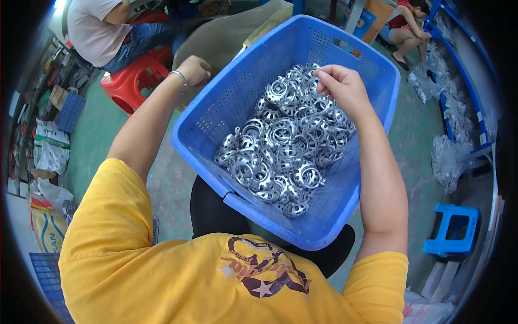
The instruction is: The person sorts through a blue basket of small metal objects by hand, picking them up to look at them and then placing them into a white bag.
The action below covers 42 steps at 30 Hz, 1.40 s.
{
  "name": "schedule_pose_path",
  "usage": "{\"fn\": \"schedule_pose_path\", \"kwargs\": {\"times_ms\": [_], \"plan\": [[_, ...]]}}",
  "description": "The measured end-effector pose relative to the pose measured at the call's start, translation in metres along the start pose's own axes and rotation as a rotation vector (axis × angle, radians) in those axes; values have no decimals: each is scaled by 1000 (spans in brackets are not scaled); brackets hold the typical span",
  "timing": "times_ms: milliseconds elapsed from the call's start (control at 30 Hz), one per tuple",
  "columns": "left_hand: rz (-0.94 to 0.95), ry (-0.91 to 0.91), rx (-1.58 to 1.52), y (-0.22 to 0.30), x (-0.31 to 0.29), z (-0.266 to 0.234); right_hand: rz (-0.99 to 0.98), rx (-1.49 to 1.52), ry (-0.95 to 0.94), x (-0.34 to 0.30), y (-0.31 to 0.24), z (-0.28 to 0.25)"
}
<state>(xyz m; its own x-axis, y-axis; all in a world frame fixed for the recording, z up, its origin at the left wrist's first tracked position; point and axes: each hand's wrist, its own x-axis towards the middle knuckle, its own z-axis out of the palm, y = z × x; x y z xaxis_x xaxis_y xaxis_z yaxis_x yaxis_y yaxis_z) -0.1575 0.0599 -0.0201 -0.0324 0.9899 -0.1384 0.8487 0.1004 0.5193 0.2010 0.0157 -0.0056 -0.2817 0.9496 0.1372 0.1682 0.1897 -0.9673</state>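
Observation:
A blue plastic basket [372, 59] with perforated walls rests tilted at my lap. Inside lies a heap of silvery metal ring-shaped parts [286, 140] with cut-out slots. My right hand [348, 92] hangs over the far right part of the heap, thumb and fingertips pinched together; whatever is between them is too small to make out. Outside the basket's left wall is my left hand [194, 71], its fingers curled beside a large beige-grey container [216, 46]. Its palm is turned away, so anything held there is hidden.
At the far left a person sits on a red plastic stool [132, 81]. Another person crouches at the far right by blue shelving [445, 32] with clear plastic bags [450, 156]. A blue stool [453, 229] stands at right. Bags and a blue crate [70, 112] line the left.

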Motion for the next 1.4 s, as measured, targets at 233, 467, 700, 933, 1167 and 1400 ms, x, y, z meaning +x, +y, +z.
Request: {"fn": "schedule_pose_path", "kwargs": {"times_ms": [233, 467, 700, 933, 1167, 1400], "plan": [[776, -501, 262, 141, -67, 99, 66, -97, -41, -1, 12, -13], [606, -665, 278, 114, -83, 189, 117, -76, -80, 0, 7, -5], [104, -704, -927, 136, -46, 108, 249, -259, -317, -4, 23, -12], [157, -525, -1274, 146, -58, 65, 252, 192, -486, -12, -9, -8], [71, -891, -1140, 138, -55, 49, 15, 469, -299, -9, -5, -8], [168, -888, -1164, 142, -62, 49, 109, 497, -221, -9, -11, -10]]}}
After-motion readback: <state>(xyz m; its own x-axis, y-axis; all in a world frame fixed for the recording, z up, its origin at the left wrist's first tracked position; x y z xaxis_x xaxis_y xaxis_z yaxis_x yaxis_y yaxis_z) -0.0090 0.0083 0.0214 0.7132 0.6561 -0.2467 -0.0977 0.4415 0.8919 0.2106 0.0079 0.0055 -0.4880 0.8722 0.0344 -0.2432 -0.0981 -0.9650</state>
